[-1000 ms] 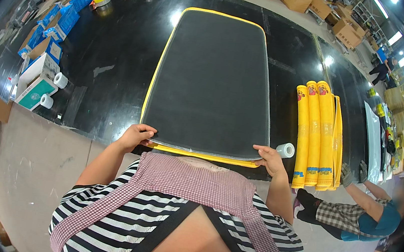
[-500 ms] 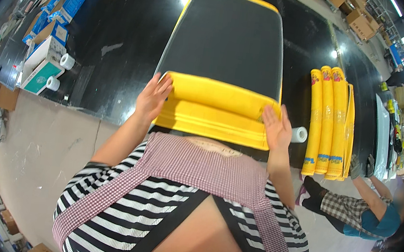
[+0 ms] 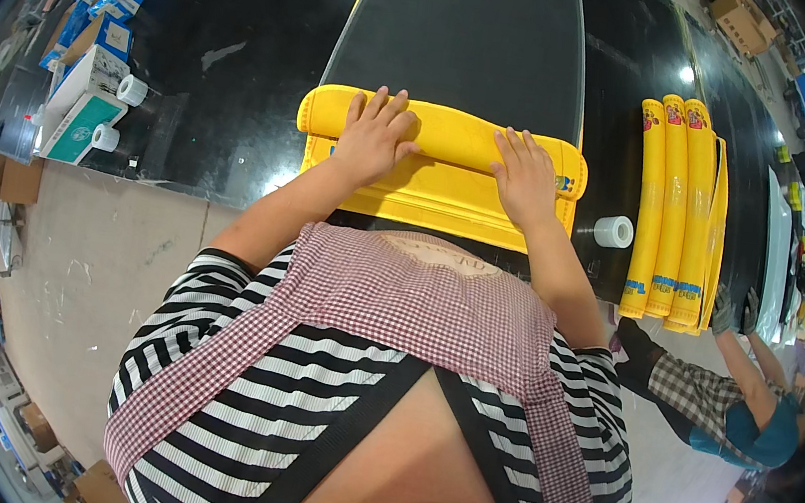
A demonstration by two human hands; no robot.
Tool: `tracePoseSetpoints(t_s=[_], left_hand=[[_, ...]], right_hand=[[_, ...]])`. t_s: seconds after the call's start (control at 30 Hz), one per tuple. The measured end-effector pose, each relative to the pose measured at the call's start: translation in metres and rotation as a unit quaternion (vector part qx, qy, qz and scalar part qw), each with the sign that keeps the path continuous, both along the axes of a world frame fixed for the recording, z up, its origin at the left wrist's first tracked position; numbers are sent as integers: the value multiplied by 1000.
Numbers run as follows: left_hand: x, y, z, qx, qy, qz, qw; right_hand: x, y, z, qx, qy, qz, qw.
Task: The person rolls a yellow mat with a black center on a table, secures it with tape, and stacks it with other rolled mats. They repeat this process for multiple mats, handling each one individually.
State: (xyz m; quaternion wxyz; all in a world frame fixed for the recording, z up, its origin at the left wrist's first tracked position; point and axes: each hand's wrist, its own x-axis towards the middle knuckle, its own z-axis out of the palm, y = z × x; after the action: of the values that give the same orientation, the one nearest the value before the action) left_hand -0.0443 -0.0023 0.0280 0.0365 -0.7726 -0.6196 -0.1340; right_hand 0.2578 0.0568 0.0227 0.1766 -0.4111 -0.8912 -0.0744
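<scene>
A large mat with a dark grey face (image 3: 463, 43) lies on the black table. Its near end is turned over into a thick yellow roll (image 3: 457, 136) running crosswise. My left hand (image 3: 376, 138) rests flat on the roll left of its middle, fingers spread. Toward the roll's right end lies my right hand (image 3: 526, 174), palm down with fingers stretched out. Both hands press on the roll without gripping it. Between the roll and my body, a flat yellow layer (image 3: 438, 206) shows, with edges that look stacked.
Several rolled yellow mats (image 3: 670, 214) lie side by side at the right. Rolls of clear tape sit near my right forearm (image 3: 614, 231) and at the left (image 3: 131, 89). Boxes (image 3: 88, 112) line the table's left edge. A co-worker (image 3: 741, 404) in grey gloves stands at the right.
My hands have moved inward from the mat's side edges onto the top of the roll. The near end now forms a rounder, tighter roll. The whole view has shifted slightly.
</scene>
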Motion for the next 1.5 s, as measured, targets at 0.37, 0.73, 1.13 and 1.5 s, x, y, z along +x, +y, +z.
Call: tracePoseSetpoints(t_s=[0.37,0.73,1.13,1.5], left_hand=[[2,-40,-21,13,-63,-68,996],[0,-61,-33,15,-82,-97,992],[2,-67,-30,26,-107,-121,987],[11,-37,-6,-141,-227,-15,964]], right_hand=[[5,-40,1,-77,52,59,994],[6,-67,0,-138,88,67,984],[7,-76,-10,-172,130,59,975],[-4,-39,3,-383,115,-54,915]])
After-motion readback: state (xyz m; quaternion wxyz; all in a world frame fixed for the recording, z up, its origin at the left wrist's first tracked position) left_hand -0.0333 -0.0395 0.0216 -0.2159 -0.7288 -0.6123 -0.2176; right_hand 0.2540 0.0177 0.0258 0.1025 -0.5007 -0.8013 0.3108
